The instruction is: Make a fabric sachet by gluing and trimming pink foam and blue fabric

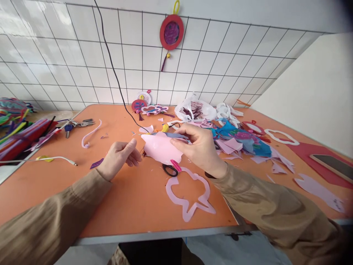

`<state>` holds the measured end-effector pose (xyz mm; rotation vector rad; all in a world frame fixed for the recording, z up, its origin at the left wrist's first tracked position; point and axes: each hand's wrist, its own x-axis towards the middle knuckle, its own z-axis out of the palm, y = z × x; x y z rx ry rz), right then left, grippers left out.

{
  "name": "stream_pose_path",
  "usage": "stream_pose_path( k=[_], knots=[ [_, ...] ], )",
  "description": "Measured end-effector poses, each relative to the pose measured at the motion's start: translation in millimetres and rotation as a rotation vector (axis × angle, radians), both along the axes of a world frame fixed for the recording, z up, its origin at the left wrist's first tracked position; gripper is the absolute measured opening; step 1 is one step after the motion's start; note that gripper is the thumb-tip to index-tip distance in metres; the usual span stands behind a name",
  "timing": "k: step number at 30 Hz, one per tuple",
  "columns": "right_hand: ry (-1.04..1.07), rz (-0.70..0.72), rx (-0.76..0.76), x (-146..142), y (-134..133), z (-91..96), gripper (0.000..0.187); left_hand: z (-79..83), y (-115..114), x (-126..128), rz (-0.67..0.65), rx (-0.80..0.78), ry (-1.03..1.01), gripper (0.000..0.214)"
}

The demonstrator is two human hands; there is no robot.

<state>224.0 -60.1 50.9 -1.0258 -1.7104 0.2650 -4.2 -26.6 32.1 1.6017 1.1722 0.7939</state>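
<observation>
My right hand (199, 146) pinches a pink cut-out paper shape (160, 148) and holds it just above the orange table (132, 191). My left hand (121, 156) hovers left of the shape, fingers curled loosely with the fingertips close to its left edge; nothing shows inside them. Under the shape lie scissors (171, 169) with a black and pink handle. In front of them lies a pink paper outline (187, 193), the leftover frame of a cut shape.
Paper scraps and a white plastic bag (193, 109) pile up at the back right. Keys (75, 124), a white cable (55, 159) and coloured pipe cleaners (19, 132) lie at the left. A red round ornament (171, 32) hangs on the tiled wall. Red paper (309, 154) lies at the right.
</observation>
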Motion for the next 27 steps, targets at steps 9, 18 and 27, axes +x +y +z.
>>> stream_pose_path(
  k=[9, 18, 27],
  knots=[
    [0.22, 0.02, 0.02, -5, -11, 8.6, 0.011, -17.0, -7, 8, -0.442, -0.327, -0.274, 0.055],
    [0.5, 0.121, -0.294, -4, 2, -15.3, 0.014, -22.4, -8, 4, -0.637, -0.432, -0.766, 0.053],
    [0.666, 0.148, -0.465, -11, 5, -29.0, 0.02, -26.1, -8, 9, -0.286, -0.589, -0.901, 0.033]
  ],
)
